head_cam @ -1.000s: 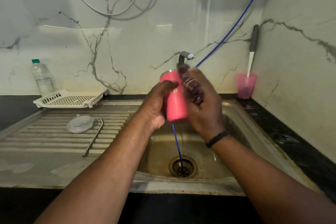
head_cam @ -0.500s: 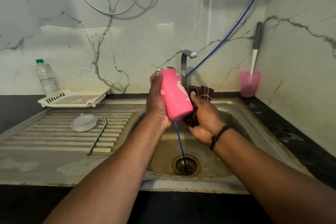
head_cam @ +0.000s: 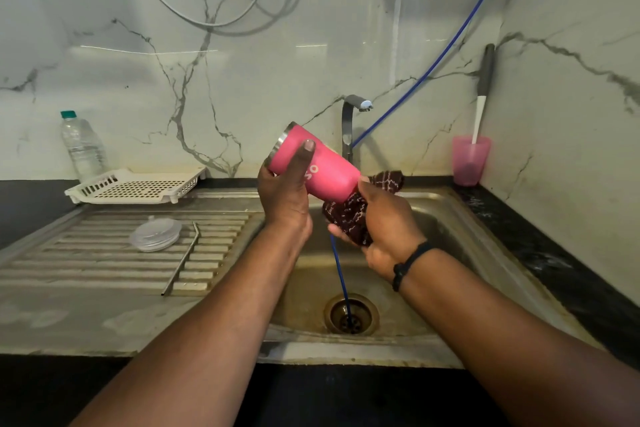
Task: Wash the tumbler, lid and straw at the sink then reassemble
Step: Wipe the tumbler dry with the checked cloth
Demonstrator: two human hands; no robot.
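Note:
My left hand [head_cam: 285, 198] grips the pink tumbler [head_cam: 323, 166] above the sink basin [head_cam: 446, 236]. The tumbler is tilted, its steel rim up and to the left, its base down and to the right. My right hand [head_cam: 384, 222] holds a dark patterned cloth [head_cam: 349, 218] pressed against the tumbler's base. The clear lid [head_cam: 155, 233] lies flat on the ribbed drainboard [head_cam: 86, 263]. The bent metal straw [head_cam: 183, 256] lies just right of the lid.
The tap [head_cam: 349, 121] stands behind the tumbler. A blue hose [head_cam: 341, 274] drops into the drain [head_cam: 350, 315]. On the back left are a white perforated tray [head_cam: 138, 185] and a water bottle [head_cam: 82, 146]. A pink cup [head_cam: 470, 160] with a knife stands in the right corner.
The tumbler has tipped from nearly upright to slanted, rim to the left. My right hand and cloth went from the tumbler's side down to its base.

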